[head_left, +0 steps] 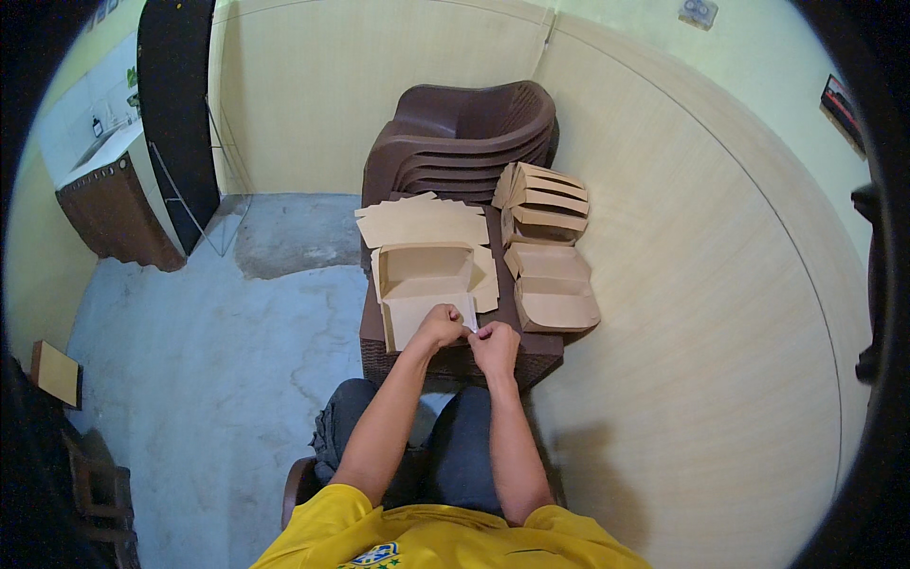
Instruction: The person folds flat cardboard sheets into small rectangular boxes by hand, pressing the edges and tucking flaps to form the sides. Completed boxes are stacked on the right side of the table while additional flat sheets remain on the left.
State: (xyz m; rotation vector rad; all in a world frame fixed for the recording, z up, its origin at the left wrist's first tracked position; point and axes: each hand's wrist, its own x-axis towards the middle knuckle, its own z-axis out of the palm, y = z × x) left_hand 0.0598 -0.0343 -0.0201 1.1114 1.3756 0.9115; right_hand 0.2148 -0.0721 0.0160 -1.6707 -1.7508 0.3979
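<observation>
An open brown cardboard box (425,258) lies in front of me with its lid raised away from me. My left hand (442,325) is closed over its near right part, fingers curled in. Beside it, my right hand (495,347) pinches at the box's right front corner. The fingertips of both hands nearly meet there, at the end of a pale side flap. The exact hold of each finger is too small to make out. Flat cardboard blanks (417,223) with notched edges lie beyond and partly under the box.
A brown woven-pattern table (540,356) bears the cardboard. On its right are another open box (555,289) and several nested folded boxes (545,204). Stacked brown plastic chairs (464,123) stand behind, against a pale panel wall (682,284). A sink counter (118,142) is far left.
</observation>
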